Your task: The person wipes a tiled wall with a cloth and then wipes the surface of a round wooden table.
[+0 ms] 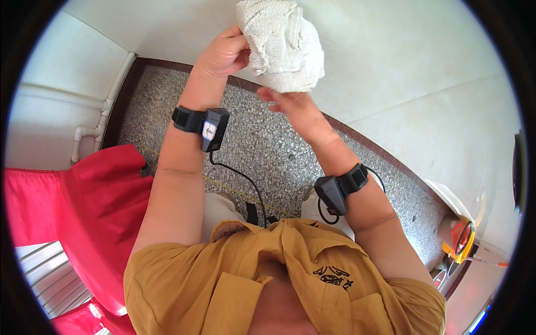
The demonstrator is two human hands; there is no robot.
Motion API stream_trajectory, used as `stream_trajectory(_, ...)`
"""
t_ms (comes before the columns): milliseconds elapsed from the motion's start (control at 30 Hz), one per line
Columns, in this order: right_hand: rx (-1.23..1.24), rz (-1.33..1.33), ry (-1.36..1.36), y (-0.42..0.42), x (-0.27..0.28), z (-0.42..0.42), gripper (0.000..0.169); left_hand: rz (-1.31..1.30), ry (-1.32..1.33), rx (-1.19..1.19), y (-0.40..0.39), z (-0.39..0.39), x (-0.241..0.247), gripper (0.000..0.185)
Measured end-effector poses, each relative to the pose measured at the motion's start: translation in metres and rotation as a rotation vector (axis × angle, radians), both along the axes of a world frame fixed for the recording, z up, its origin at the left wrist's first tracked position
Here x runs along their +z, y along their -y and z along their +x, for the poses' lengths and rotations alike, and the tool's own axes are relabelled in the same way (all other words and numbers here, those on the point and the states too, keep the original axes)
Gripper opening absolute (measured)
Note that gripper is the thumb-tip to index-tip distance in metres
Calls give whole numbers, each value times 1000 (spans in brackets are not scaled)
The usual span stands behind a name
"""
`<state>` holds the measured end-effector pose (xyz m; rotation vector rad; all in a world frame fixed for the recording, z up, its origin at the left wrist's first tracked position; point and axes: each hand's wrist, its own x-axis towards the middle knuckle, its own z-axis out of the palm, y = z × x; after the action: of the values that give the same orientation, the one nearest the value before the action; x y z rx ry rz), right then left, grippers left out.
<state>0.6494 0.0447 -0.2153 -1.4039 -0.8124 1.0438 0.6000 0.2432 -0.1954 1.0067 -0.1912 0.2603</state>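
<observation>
A bunched white terry cloth [284, 50] is held up before me near the top of the head view, close to a pale wall. My left hand [228, 50] grips its left edge, and some of those fingertips are hidden by the fabric. Just under the cloth's lower edge is my right hand [293, 102], slightly blurred, its visible fingers spread and pointing left. The cloth covers part of that hand, so I cannot tell whether it grips the fabric.
Pale wall panels [423, 100] rise beyond a speckled terrazzo floor [268, 142]. White pipes [102, 113] run along the left wall. Red fabric [100, 201] drapes over something at left. At right stands a bin with a red liner [460, 236]. Cables hang from both wrist devices.
</observation>
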Motion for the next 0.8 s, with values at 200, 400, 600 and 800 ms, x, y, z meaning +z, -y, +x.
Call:
stream_trajectory(200, -170, 418, -771, 0, 29, 11, 49, 168, -66, 77, -2, -15, 11, 28)
stream_trajectory(400, -268, 527, -705, -2, 31, 12, 41, 177, -113, 298, 6, 2, 24, 25)
stream_trajectory(600, -287, 539, -526, -2, 35, 12, 41, 271, -131, 70, 14, -6, 55, 55)
stream_trajectory(800, -221, 541, -335, -6, 37, 6, 41, 825, -24, 165, 35, -11, 69, 83)
